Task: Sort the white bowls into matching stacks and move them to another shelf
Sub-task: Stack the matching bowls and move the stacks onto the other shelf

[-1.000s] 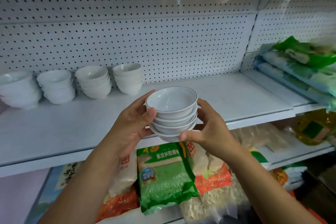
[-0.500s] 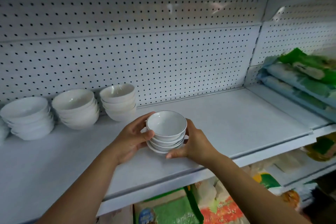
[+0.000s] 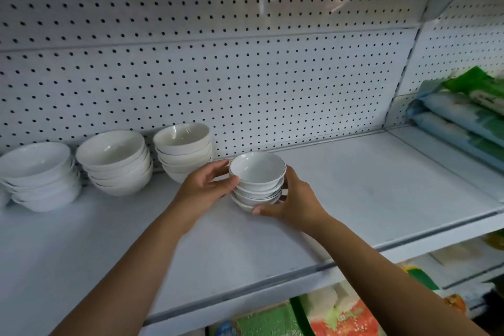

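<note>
Two bare hands, the left hand point(image 3: 203, 189) and the right hand point(image 3: 294, 203), grip a small stack of white bowls point(image 3: 257, 179) from either side, fingers curled around it, low on a white shelf point(image 3: 368, 199) just right of a larger bowl stack point(image 3: 184, 150) against the pegboard point(image 3: 272, 84).

No legible text anywhere.
Blurred, unreadable print on the orange packet point(image 3: 344, 319) below the shelf point(image 3: 368, 199), beside a green packet point(image 3: 263, 322).

Dim, cool, even light — soft glare streaks on upper pegboard point(image 3: 272, 3). Wide-angle bending at edges; right-edge packages point(image 3: 469, 114) slightly smeared — shadows faint.
</note>
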